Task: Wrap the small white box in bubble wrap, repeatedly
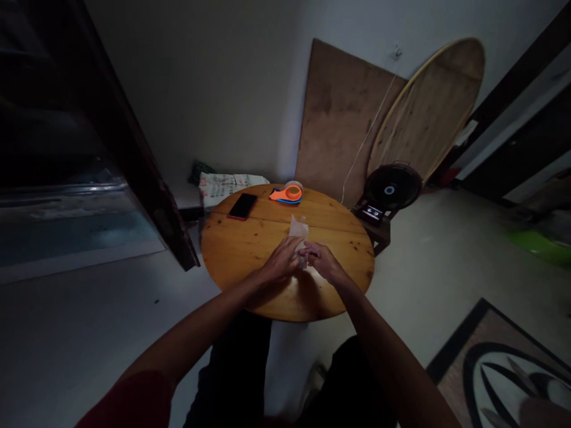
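A whitish, translucent plastic wrap (298, 227) stands up from the middle of the round wooden table (250, 255). My left hand (282, 259) closes over its lower left side. From the right, my right hand (322, 260) meets it with fingers bent and pinched at the wrap's lower edge, close to the left fingertips. What lies inside the wrap, if anything, cannot be made out. Beyond both hands, near the table's far edge, sits an orange and blue tape dispenser (288, 194). To its left a dark-screened phone (242, 206) with a red edge lies flat.
A black round fan (392, 186) and a lit device (372, 213) sit on a low wooden stool (382, 232) to the right. A brown board (343, 113) and a round wooden tabletop (430, 101) lean on the wall. A printed sack (229, 182) is behind the table.
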`<state>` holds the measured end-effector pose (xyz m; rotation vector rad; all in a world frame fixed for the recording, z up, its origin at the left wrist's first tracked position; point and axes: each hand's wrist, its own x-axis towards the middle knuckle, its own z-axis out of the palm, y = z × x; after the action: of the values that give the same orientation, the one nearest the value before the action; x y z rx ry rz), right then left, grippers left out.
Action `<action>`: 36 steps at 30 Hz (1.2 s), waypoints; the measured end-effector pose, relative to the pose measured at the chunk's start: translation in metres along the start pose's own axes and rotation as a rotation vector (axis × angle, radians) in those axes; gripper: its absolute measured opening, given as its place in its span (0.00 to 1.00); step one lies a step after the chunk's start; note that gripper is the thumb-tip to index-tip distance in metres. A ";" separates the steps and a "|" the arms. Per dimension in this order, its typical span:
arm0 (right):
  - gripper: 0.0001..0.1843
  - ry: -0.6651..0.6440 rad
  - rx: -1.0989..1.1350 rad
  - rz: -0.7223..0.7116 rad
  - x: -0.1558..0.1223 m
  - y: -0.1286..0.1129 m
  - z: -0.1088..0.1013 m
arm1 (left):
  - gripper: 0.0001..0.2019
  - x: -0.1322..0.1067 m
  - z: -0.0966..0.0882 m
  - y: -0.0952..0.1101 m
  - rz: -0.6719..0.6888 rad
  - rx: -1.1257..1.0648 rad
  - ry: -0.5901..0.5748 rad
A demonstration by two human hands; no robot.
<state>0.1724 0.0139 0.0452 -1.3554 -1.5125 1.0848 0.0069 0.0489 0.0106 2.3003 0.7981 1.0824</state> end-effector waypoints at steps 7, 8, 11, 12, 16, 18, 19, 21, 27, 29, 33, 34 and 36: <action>0.22 -0.069 -0.500 -0.110 -0.001 -0.016 0.002 | 0.26 0.001 -0.002 0.003 -0.077 -0.108 0.048; 0.24 -0.083 -0.568 -0.125 -0.002 -0.022 0.002 | 0.25 0.000 -0.002 0.004 -0.096 -0.132 0.066; 0.27 -0.135 -0.708 -0.118 -0.004 -0.039 0.002 | 0.17 -0.003 -0.002 0.009 -0.189 -0.162 0.157; 0.28 -0.153 -0.740 -0.099 -0.003 -0.042 0.002 | 0.13 -0.003 -0.001 0.010 -0.232 -0.148 0.182; 0.32 -0.213 -0.783 -0.072 0.003 -0.045 0.000 | 0.09 0.000 0.004 0.011 -0.367 -0.042 0.175; 0.32 -0.233 -0.758 -0.093 0.007 -0.043 -0.002 | 0.10 0.005 0.006 0.009 -0.407 -0.007 0.138; 0.33 -0.244 -0.744 -0.096 0.009 -0.042 -0.003 | 0.10 0.007 0.006 0.008 -0.425 0.002 0.119; 0.34 -0.267 -0.737 -0.095 0.011 -0.040 -0.005 | 0.10 0.010 0.005 0.005 -0.456 -0.012 0.076; 0.21 -0.327 -0.845 -0.182 0.015 -0.042 -0.010 | 0.09 0.008 0.006 -0.006 -0.416 -0.118 0.055; 0.17 -0.349 -0.872 -0.197 0.016 -0.043 -0.011 | 0.09 0.006 0.008 -0.009 -0.416 -0.137 0.058; 0.17 -0.356 -0.889 -0.174 0.015 -0.045 -0.012 | 0.09 0.008 0.007 -0.007 -0.430 -0.113 0.022; 0.18 -0.355 -0.888 -0.175 0.015 -0.046 -0.012 | 0.09 0.009 0.005 -0.005 -0.426 -0.079 0.004; 0.20 -0.344 -0.861 -0.183 0.014 -0.045 -0.012 | 0.10 0.013 -0.002 -0.002 -0.398 0.022 -0.033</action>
<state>0.1690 0.0264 0.0917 -1.5668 -2.4775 0.5620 0.0120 0.0590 0.0173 2.0483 1.1963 0.8558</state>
